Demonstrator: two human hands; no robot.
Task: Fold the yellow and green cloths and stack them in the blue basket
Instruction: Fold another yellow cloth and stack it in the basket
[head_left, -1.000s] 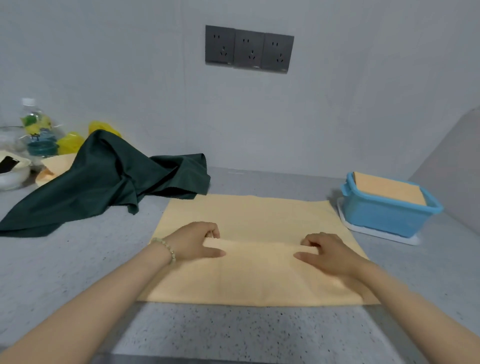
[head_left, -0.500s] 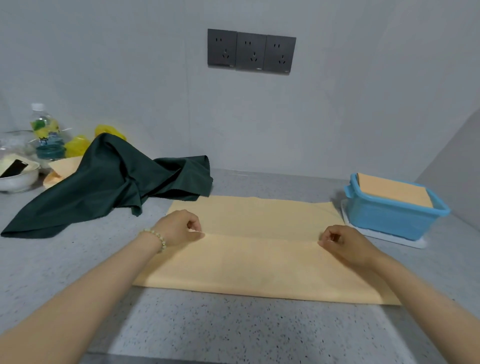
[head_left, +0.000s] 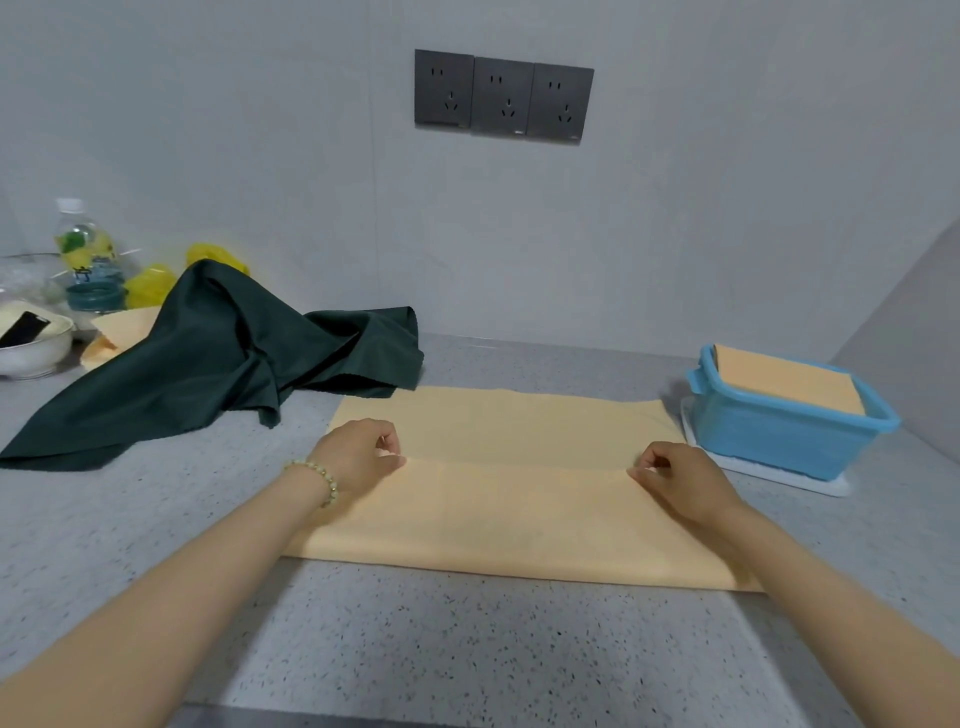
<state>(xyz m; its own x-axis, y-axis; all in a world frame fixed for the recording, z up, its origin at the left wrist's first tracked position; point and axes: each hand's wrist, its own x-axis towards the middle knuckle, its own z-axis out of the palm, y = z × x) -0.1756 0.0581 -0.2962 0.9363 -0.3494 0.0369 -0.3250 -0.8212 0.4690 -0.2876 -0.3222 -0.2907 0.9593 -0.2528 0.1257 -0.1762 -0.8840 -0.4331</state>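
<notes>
head view
yellow cloth (head_left: 519, 519): flat on speckled counter (head_left: 467, 649), centre; long axis left-right; near part doubled over, free edge lying across the middle.
left hand (head_left: 358, 457): fingers curled, pinching left end of that edge.
right hand (head_left: 680, 478): same, pinching right end.
key relation: uncovered strip straight ahead of both hands, toward wall; far edge parallel to pinched edge. Likely next: carry forward evenly, else skewed fold.
blue basket (head_left: 779, 441): just beside cloth's far right corner, on white tray (head_left: 810, 480); folded cloth (head_left: 784, 379) inside. Nearer right hand.
green cloth (head_left: 223, 364): crumpled, left rear, not yet folded; touching or overlapping far left corner, cannot tell which.
</notes>
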